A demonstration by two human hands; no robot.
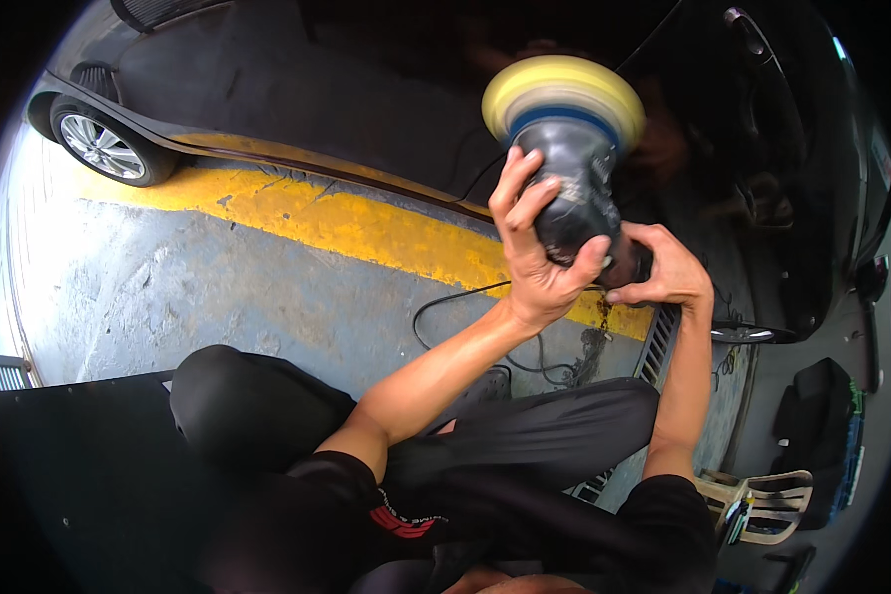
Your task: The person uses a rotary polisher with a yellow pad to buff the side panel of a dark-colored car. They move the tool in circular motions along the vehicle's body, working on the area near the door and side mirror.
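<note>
Head view, sole entry. Principal item: one hand-held polisher [576, 198], black body, blue backing ring, yellow pad [564, 81], raised before the flank of a dark car [366, 109]. Condition of work: judged to be under way, the tool up at the panel and the pad blurred as if turning; whether its face touches the paintwork cannot be told from this angle. Finished portion: not distinguishable, the panel showing dark and glossy with no clear border between treated and untreated surface; the remainder likewise cannot be measured. Left hand [543, 269]: partly closed, grasping the polisher body from its left side, fingers spread along the casing, thumb bent across the near side. Right hand [675, 265]: curled about the rear end of the tool, thumb below and fingers above, likewise grasping. Neither hand released. Accessories: one black cable [450, 297], looped on the grey floor [257, 272] below the tool, partly over a yellow painted stripe [337, 226]. Surroundings: silver-rimmed wheel [101, 146] at left; slatted drain grate [660, 342] below the right hand; beige plastic chair [777, 505] at lower right.
</note>
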